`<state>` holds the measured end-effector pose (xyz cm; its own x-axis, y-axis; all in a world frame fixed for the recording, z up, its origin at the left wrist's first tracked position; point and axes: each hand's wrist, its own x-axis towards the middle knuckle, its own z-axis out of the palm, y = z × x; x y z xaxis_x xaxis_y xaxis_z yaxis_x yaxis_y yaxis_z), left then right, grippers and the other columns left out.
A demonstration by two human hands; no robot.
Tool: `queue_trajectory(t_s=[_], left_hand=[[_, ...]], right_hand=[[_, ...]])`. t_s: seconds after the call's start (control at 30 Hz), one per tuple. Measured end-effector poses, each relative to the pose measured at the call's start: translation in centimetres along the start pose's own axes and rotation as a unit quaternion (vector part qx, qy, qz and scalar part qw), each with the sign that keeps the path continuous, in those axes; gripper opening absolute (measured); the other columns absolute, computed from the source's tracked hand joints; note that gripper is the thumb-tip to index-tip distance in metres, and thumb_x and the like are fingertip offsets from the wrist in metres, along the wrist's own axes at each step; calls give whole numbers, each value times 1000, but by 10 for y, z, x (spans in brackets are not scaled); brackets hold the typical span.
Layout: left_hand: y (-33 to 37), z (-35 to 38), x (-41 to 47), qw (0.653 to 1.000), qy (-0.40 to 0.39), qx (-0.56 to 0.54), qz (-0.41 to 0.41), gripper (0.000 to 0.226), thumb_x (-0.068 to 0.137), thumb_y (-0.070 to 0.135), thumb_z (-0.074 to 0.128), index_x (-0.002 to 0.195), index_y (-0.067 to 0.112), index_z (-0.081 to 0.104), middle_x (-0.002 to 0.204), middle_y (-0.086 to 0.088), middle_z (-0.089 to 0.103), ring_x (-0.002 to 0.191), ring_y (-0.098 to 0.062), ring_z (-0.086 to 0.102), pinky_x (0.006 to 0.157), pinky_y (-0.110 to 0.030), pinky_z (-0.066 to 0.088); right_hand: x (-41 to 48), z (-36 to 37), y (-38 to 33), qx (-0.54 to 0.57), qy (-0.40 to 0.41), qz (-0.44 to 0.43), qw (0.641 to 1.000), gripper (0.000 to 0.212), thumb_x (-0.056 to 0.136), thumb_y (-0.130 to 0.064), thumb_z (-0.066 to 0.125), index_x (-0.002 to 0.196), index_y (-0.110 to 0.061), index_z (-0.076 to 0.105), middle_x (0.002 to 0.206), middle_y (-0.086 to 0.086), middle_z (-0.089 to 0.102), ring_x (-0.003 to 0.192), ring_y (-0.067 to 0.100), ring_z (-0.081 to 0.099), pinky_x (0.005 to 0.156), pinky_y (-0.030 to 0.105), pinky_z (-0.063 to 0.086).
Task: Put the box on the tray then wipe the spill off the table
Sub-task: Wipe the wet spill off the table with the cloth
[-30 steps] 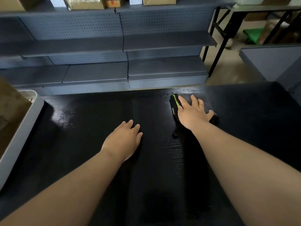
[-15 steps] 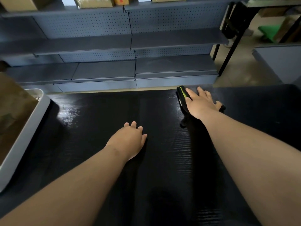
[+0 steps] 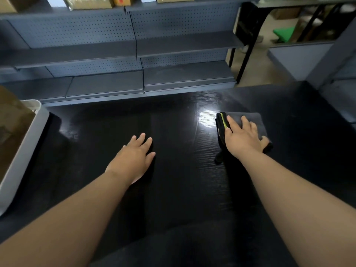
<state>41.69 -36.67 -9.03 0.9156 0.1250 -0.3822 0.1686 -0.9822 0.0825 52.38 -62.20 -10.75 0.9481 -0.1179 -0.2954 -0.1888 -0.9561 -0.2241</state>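
My right hand (image 3: 243,137) presses flat, fingers straight, on a dark grey folded cloth (image 3: 254,120) with a green-edged strip, lying on the black table (image 3: 183,189) toward its far right. Just left of the cloth a wet, shiny patch (image 3: 207,120) reflects light. My left hand (image 3: 133,158) rests flat on the table's middle, holding nothing. At the left edge a brown cardboard box (image 3: 11,132) sits inside a white tray (image 3: 25,151); both are partly cut off by the frame.
Grey metal shelving (image 3: 134,54) with pegboard backing runs just beyond the table's far edge, with cartons on its top shelf. A black-legged table (image 3: 248,45) and a grey counter (image 3: 300,58) stand at the right.
My right hand has drawn the cloth back toward me and a little to the right, uncovering a shiny wet streak beside it. My left hand stays flat in place.
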Motion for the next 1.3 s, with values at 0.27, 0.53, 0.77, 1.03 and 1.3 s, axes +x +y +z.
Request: queue_trajectory(t_s=[0.27,0.53,0.77,1.03,1.3], left_hand=[[-28,17,-58,999,23,-6,-29,56,102,41,26,152,22,14,161,-1,8,148,-21,10,119,-37,21],[-63,26,-91,998,30,-4,-54,52,102,39,28,150,20,24,160,-3,15,144,-23,25,115,-37,31],[-70,30,-95,998,23,35,-46,51,104,30,26,152,19,15,160,-5,13,146,-21,19,117,-34,24],[-77,30,-91,994,-9,112,-10,51,104,17,24,152,12,10,161,-8,6,147,-24,17,116,-35,29],[-73,15,-82,981,-53,185,-13,55,103,12,30,153,17,8,160,-9,9,138,-29,36,107,-37,41]], right_hand=[[-101,31,-6,19,20,33,999,49,100,-40,19,147,-50,8,160,-7,-3,145,19,-4,110,56,7],[-194,77,-68,23,24,-34,999,50,98,-41,24,146,-49,12,160,-6,-3,145,19,-3,109,57,6],[-226,95,-100,-19,-30,-206,978,48,99,-43,25,145,-50,10,160,-6,-4,145,18,-5,111,56,1],[-145,50,-28,5,34,34,999,47,96,-43,24,143,-49,20,159,-5,11,144,20,8,108,58,14],[-219,104,-130,-35,17,-179,983,46,98,-42,26,144,-46,19,159,-1,9,145,22,3,109,57,10]])
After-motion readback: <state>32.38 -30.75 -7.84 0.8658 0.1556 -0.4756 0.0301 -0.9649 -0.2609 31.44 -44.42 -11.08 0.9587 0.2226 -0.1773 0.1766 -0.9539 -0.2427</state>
